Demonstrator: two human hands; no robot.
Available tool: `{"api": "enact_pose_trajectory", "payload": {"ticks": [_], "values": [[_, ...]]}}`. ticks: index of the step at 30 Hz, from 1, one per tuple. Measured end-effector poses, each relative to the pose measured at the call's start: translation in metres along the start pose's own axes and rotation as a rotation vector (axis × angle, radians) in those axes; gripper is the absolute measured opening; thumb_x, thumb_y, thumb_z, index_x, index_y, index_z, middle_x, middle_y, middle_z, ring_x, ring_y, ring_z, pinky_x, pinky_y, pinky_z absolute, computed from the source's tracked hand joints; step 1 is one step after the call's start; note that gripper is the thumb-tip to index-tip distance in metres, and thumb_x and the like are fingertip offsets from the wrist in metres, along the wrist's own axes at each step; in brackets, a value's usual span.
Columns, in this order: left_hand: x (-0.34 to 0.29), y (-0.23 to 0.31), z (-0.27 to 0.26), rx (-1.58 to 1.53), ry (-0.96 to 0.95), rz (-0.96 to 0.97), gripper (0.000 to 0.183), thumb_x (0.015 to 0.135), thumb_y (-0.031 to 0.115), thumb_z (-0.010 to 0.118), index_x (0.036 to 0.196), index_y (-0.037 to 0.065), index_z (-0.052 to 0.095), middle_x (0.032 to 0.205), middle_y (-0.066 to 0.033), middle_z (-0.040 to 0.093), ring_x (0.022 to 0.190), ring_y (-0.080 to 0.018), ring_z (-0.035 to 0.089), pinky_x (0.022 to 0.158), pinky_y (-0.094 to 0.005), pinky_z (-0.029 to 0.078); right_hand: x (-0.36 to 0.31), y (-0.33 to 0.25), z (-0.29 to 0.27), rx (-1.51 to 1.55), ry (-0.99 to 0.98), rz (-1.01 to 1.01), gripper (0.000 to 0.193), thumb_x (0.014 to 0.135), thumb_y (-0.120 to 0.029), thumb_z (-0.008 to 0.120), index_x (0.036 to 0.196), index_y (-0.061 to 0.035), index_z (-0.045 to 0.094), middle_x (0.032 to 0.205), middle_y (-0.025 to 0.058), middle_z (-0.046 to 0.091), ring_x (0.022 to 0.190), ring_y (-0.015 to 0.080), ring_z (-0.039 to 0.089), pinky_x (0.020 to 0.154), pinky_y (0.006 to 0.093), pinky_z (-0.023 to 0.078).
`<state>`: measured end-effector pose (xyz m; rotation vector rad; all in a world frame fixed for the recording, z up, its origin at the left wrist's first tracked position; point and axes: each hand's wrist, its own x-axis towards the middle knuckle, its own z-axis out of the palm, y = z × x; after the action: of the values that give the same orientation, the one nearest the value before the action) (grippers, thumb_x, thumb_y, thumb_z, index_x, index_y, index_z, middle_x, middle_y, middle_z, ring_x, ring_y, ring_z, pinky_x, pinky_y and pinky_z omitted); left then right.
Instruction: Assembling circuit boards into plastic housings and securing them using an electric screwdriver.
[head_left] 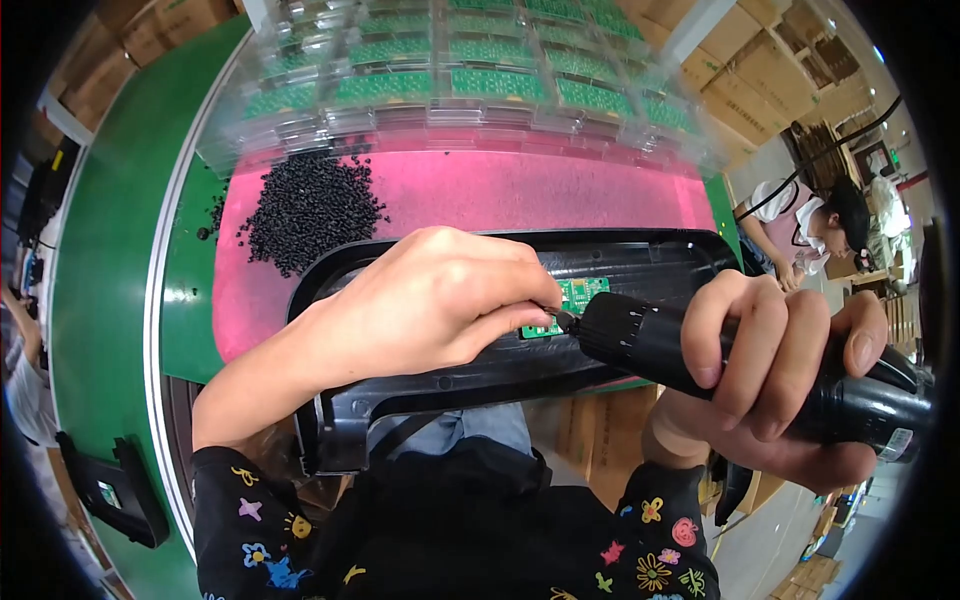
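Observation:
My right hand (pixel 780 360) is wrapped round a black electric screwdriver (pixel 650 340), which lies almost level with its nose toward the left. At that nose, the fingertips of my left hand (pixel 450 295) are pinched together beside a small dark piece (pixel 566 321); what exactly they hold is too small to make out. Just behind the fingertips is a green circuit board (pixel 585 292), partly covered by my left hand and the screwdriver. The board sits inside a long black plastic housing (pixel 660 262), whose near left part passes under my left forearm.
A heap of small black parts (pixel 305 210) lies on the pink mat (pixel 540 195). Clear trays of green circuit boards (pixel 490 85) are stacked behind it. Left runs a green surface (pixel 110 300) with another black housing (pixel 115 490) beside it. A co-worker (pixel 800 225) is at the right.

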<state>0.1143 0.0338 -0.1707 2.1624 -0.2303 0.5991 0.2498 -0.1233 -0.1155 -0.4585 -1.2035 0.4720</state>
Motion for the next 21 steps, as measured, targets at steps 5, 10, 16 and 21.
{"api": "enact_pose_trajectory", "payload": {"ticks": [5, 10, 16, 21], "values": [[0.006, -0.003, 0.007, 0.078, -0.012, 0.024, 0.013, 0.076, 0.0, 0.071, 0.086, -0.002, 0.063, 0.076, -0.0124, 0.064, 0.07, -0.0299, 0.065, 0.06, -0.0368, 0.052, -0.001, 0.003, -0.011, -0.029, -0.068, -0.006, 0.052, 0.077, -0.042, 0.073, 0.11, -0.013, 0.045, 0.063, -0.0024, 0.055, 0.045, 0.008, 0.05, 0.05, 0.0263, 0.043], [0.002, -0.004, 0.007, 0.157, 0.054, 0.019, 0.014, 0.075, 0.003, 0.073, 0.086, -0.001, 0.065, 0.077, -0.0122, 0.065, 0.069, -0.0293, 0.065, 0.059, -0.0355, 0.052, -0.004, 0.01, -0.019, -0.039, -0.101, 0.071, 0.057, 0.077, -0.051, 0.073, 0.11, -0.0142, 0.045, 0.063, -0.0029, 0.054, 0.045, 0.0088, 0.05, 0.049, 0.0278, 0.043], [0.006, -0.006, 0.009, 0.237, -0.241, -0.033, 0.017, 0.079, 0.013, 0.069, 0.088, 0.003, 0.06, 0.084, -0.0066, 0.065, 0.079, -0.0261, 0.063, 0.064, -0.0354, 0.052, -0.012, 0.009, -0.063, -0.286, 0.055, 0.249, 0.055, 0.086, -0.056, 0.057, 0.109, -0.0079, 0.045, 0.062, -0.0008, 0.047, 0.045, 0.0097, 0.042, 0.053, 0.0294, 0.039], [0.0, -0.015, 0.015, 0.309, -0.369, -0.054, 0.019, 0.082, 0.019, 0.065, 0.092, 0.005, 0.058, 0.093, -0.0059, 0.064, 0.082, -0.027, 0.062, 0.067, -0.0381, 0.052, -0.016, 0.019, -0.073, -0.268, 0.117, 0.295, 0.051, 0.086, -0.052, 0.058, 0.106, -0.0063, 0.047, 0.061, 0.0007, 0.047, 0.045, 0.0108, 0.04, 0.052, 0.0303, 0.038]]}}
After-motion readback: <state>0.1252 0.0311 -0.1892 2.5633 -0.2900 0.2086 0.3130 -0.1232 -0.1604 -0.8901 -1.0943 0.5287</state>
